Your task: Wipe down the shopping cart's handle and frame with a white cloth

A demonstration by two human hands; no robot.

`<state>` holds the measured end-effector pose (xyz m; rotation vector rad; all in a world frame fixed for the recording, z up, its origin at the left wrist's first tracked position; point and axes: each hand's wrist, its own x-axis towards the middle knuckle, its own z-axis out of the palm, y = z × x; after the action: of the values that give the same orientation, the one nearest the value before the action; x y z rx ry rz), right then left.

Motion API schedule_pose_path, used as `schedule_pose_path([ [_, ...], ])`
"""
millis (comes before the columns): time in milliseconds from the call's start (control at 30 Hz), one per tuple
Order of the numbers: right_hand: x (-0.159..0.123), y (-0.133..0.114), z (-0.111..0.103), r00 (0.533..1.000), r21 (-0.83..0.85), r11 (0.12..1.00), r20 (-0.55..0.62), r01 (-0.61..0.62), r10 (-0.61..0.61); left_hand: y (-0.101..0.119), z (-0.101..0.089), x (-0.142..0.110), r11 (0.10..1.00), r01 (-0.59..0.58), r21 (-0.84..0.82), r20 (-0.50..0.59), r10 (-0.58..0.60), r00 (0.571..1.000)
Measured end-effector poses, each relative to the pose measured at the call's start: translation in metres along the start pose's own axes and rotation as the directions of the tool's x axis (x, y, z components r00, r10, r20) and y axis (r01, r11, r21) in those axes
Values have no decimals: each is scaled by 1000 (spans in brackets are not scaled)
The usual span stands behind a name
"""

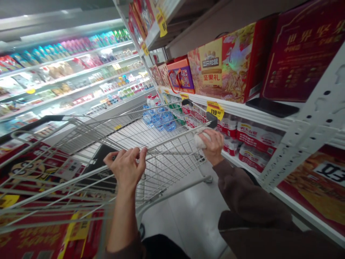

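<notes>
Left hand (128, 166): on the near side rail of the wire shopping cart (176, 136), back of the hand up. Your fingers are bent over the rail and slightly apart, with the thumb separate on the side toward your other hand; the fingertips' contact under the rail cannot be made out. Right hand (214, 144): your fingers are curled together around a crumpled white wad (199, 140), pressing it at the cart's rim just beside the black corner cap (212, 120). Whether the wad is cloth or paper, you cannot tell; your right thumb is not clearly distinguishable. The cart stands in front of you on the pale floor (183, 219), slanting across the view, its basket showing no goods that can be separated with certainty from those seen through the wires. Beyond the basket, blue-tinted bottles (161, 119) stand low by the end of the shelf unit (299, 133). On that unit, to your right, a red and gold gift box (223, 64) stands between an orange and purple box (180, 75) and a dark red box (304, 54); a yellow price tag (215, 110) reading 119 hangs at the shelf edge, above wrapped bottle packs (256, 142). Lit display shelves (81, 66) fill the far left.
</notes>
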<state>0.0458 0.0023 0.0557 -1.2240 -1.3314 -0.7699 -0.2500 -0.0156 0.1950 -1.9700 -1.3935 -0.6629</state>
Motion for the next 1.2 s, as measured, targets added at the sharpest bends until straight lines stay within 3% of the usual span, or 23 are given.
schedule_pose_path([
  [67,5,8,-6,992,-21,993,-41,-118,117,-1,1,0,1000,-6,0,-8,6,1000],
  [133,13,3,-9,988,3,990,-52,-143,143,-2,1,-1,1000,-8,0,-12,8,1000],
  [267,23,-18,-5,999,56,998,44,-12,9,-3,1,-3,1000,-2,-8,-13,2,1000],
  [367,9,-23,6,997,33,999,73,23,-25,-4,1,-3,1000,-6,-19,-6,6,1000],
  [567,-36,-5,5,995,68,995,63,71,-75,-7,3,-2,1000,-12,-6,-13,12,1000],
  [733,-11,-3,-15,999,110,993,32,35,-39,-8,3,-3,1000,-30,0,-29,30,999],
  [867,7,-12,-12,1000,71,997,25,11,-13,-10,1,-7,999,-37,8,-34,37,999],
  [1000,-20,-9,-2,997,128,989,-17,78,-77,-9,-3,-9,999,-46,9,-35,46,998],
  [1100,-40,1,-7,993,187,976,1,115,-117,-8,-4,-9,999,-42,6,-33,42,999],
  [1200,-33,5,-19,995,199,975,-16,95,-94,-9,-4,-10,999,-34,-1,-42,34,999],
])
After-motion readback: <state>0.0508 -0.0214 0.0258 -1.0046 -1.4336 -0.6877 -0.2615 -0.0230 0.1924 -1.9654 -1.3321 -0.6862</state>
